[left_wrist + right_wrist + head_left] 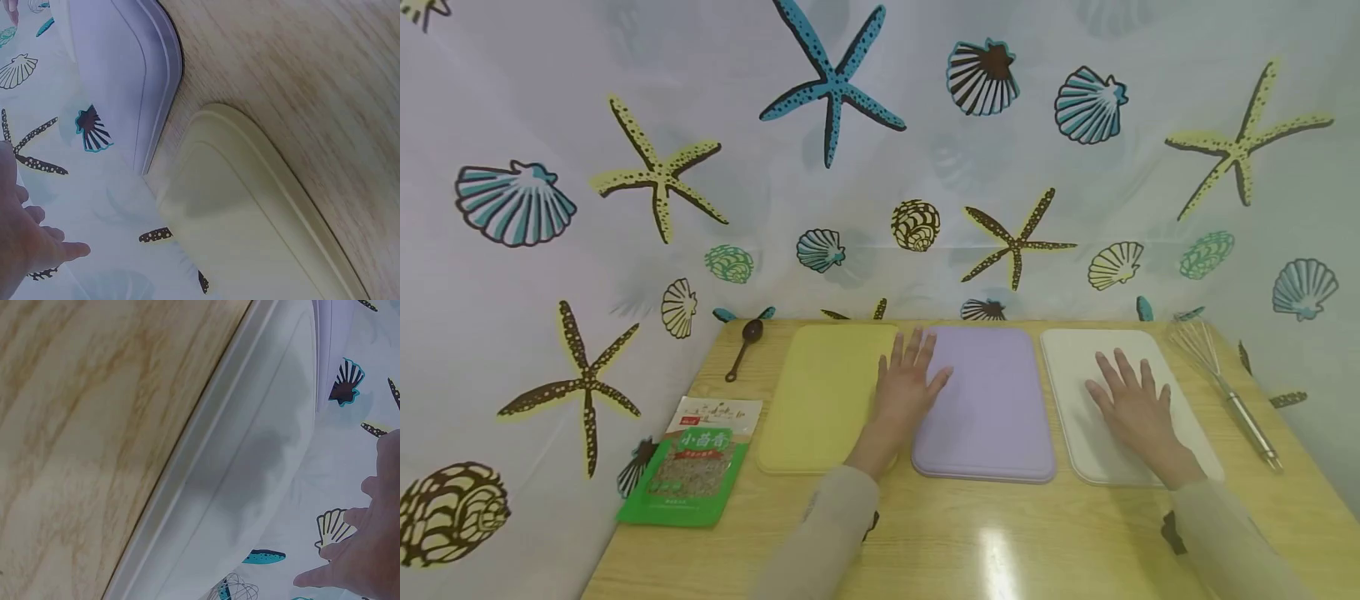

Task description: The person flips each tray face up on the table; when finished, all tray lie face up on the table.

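Left hand (901, 395): spread above the facing edges of yellow board (820, 400) and purple board (987, 404), holding nothing.
Right hand (1137, 414): spread above white board (1096, 446), holding nothing, well apart from the left.
Contact: none apparent (in both wrist views, seen against the patterned backdrop (857, 192) rather than on a board).
Boards' long axes: run front to back, side by side.
Key relation: seems to be purple board between the hands, nearer the left, with white board directly below the right.
Row's ends: spoon (752, 332) and green packet (692, 462) beside yellow board, whisk (1247, 421) beside white board.
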The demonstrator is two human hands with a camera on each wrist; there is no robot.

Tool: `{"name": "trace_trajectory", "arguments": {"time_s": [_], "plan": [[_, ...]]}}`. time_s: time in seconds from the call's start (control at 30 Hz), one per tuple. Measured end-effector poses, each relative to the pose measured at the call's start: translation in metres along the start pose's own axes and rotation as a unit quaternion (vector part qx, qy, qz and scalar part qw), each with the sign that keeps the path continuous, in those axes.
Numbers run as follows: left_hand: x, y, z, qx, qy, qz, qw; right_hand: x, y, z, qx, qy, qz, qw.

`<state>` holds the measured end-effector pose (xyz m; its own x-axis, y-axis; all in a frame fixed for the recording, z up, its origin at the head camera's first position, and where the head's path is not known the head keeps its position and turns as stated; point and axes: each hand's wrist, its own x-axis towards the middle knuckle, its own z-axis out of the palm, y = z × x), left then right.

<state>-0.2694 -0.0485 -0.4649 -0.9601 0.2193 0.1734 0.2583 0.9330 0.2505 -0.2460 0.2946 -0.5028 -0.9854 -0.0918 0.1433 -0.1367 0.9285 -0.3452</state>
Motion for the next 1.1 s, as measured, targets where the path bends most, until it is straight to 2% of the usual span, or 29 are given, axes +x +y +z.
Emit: {"name": "trace_trajectory", "arguments": {"time_s": [0.33, 0.77, 1.1], "plan": [[-0.005, 0.021, 0.012, -0.006, 0.005, 0.013, 0.9999, -0.002, 0.009, -0.003, -0.001, 0.01, -0.004, 1.0], [-0.01, 0.062, 0.016, -0.018, 0.005, 0.046, 0.9988, -0.007, 0.022, -0.006, -0.002, 0.002, 0.009, 1.0], [-0.007, 0.089, 0.029, -0.026, -0.019, 0.067, 0.9972, -0.007, 0.034, -0.007, 0.002, -0.005, 0.02, 1.0]]}}
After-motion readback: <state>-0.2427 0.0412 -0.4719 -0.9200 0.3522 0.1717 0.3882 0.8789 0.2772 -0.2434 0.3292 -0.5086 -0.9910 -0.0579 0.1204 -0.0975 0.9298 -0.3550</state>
